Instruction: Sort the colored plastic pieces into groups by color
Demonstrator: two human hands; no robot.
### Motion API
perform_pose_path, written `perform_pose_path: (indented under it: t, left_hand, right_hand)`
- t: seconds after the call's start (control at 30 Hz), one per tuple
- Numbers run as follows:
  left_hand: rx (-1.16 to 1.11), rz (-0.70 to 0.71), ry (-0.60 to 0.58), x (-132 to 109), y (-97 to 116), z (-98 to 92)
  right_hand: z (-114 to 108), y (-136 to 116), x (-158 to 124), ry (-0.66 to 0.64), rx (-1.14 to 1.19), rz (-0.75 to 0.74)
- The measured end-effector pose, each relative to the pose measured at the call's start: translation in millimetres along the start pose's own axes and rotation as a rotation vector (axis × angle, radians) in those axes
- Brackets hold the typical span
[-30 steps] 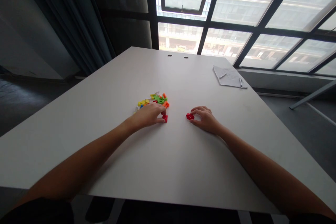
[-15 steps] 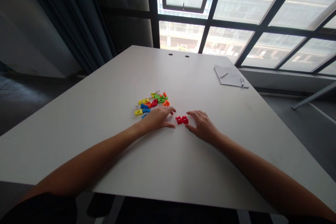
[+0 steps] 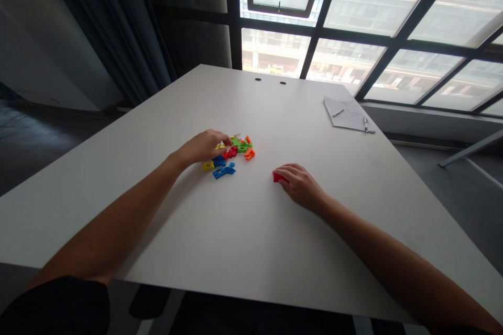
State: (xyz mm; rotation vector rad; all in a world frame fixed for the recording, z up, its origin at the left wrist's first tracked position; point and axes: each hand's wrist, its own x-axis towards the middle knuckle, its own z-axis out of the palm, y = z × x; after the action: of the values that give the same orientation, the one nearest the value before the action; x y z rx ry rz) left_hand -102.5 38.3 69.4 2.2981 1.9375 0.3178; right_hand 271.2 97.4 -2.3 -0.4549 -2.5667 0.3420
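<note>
A heap of small plastic pieces lies on the white table (image 3: 220,241). My left hand (image 3: 202,145) reaches over the heap's left side, fingers curved and slightly apart, and it covers part of the yellow pieces. Close to its fingertips are red pieces (image 3: 231,152) and green pieces (image 3: 241,147). Blue pieces (image 3: 223,171) lie at the near side, a yellow piece (image 3: 208,166) beside them, and an orange piece (image 3: 249,154) at the right. Apart from the heap, my right hand (image 3: 301,183) closes round a red plastic piece (image 3: 276,177), mostly hidden by the fingers.
A sheet of paper (image 3: 348,115) with two pens on it lies at the table's far right. Two round cable holes (image 3: 258,79) are set near the far edge. Windows (image 3: 349,57) stand behind the table, and a dark curtain (image 3: 113,31) hangs at the left.
My left hand has moved left and away from me, onto the heap, uncovering the blue pieces. My right hand has closed over the red pieces that lay between the hands.
</note>
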Motion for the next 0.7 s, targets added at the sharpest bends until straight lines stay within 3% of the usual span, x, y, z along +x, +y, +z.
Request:
perform_pose_path:
  t: [0.27,0.5,0.7]
  left_hand:
    - [0.011,0.047,-0.080,3.2,4.1,10.8]
    - [-0.053,-0.153,0.125,0.8,9.6,5.5]
    - [-0.051,-0.141,-0.008,-2.8,-1.6,-13.2]
  right_hand:
    - [-7.4,30.3,-6.8,0.057,-0.040,0.125]
    - [-5.0,31.2,-7.4,0.060,-0.048,0.139]
    - [-4.9,30.7,-8.0,0.068,-0.043,0.144]
